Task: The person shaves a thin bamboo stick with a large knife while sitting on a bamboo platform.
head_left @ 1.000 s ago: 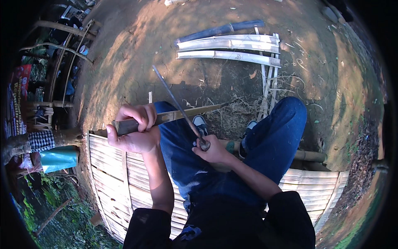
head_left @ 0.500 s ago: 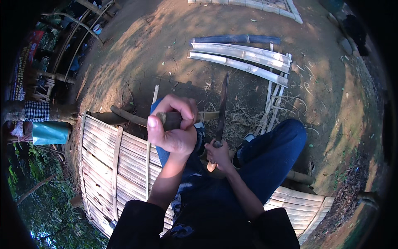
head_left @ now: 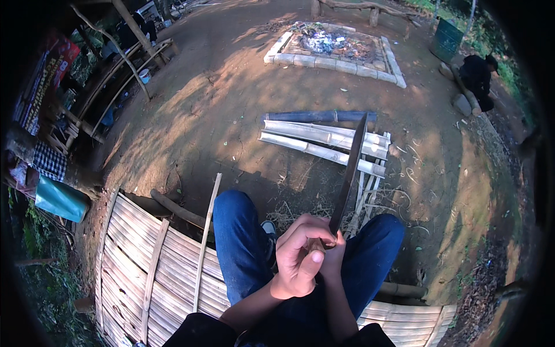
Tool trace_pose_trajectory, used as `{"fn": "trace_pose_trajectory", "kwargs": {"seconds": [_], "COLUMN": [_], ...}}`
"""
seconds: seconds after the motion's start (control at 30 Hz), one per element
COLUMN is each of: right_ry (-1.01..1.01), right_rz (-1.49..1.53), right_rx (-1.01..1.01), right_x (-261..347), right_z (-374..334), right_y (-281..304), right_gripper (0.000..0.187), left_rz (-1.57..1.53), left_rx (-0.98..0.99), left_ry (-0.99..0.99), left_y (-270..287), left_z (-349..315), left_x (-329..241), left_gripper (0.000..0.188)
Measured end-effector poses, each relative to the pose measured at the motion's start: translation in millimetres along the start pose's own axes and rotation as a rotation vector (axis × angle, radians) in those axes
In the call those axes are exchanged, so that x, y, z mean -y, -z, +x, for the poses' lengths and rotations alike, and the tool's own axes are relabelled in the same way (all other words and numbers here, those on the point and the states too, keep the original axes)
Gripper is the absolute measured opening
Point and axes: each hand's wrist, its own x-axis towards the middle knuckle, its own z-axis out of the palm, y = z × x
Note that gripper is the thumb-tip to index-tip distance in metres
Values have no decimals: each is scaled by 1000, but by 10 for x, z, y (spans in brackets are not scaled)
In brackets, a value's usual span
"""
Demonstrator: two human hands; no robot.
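Toward five o'clock, a bare right hand [head_left: 333,257] clamps a long, dark-bladed knife [head_left: 350,173] — beside it, the bare left hand [head_left: 296,261] curls, its hold unclear.

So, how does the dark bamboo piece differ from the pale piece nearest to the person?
Colour: the dark piece is blackish blue, while the pale piece is whitish.
Pose: the dark piece lies nearly level across the view; the pale piece slants down to the right.
Place: the dark piece lies farther from the person than the pale piece.
Shared: both are long, and the blade partly covers both in this view.
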Motion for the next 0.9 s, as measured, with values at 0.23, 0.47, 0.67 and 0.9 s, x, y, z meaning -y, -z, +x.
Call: {"fn": "trace_pose_trajectory", "kwargs": {"seconds": [0.23,0.47,0.67,0.9], "right_ry": [-10,61,-32,304], "right_rz": [-137,-223,-109,-426], "right_rx": [110,153,83,234], "right_x": [-89,-268,-84,-69], "right_z": [-182,-176,-150,-107], "right_y": [-3,38,-53,-7], "right_gripper": [22,14,21,33], "left_rz": [-121,159,391,139], "left_rx": [-400,-108,-131,247], "left_ry": [-724,-666,-346,-242], "left_y": [22,151,458,331], "left_z": [-59,-190,-131,-72], "left_x": [-987,-555,-384,-179], "left_gripper": [62,61,55,35]}}
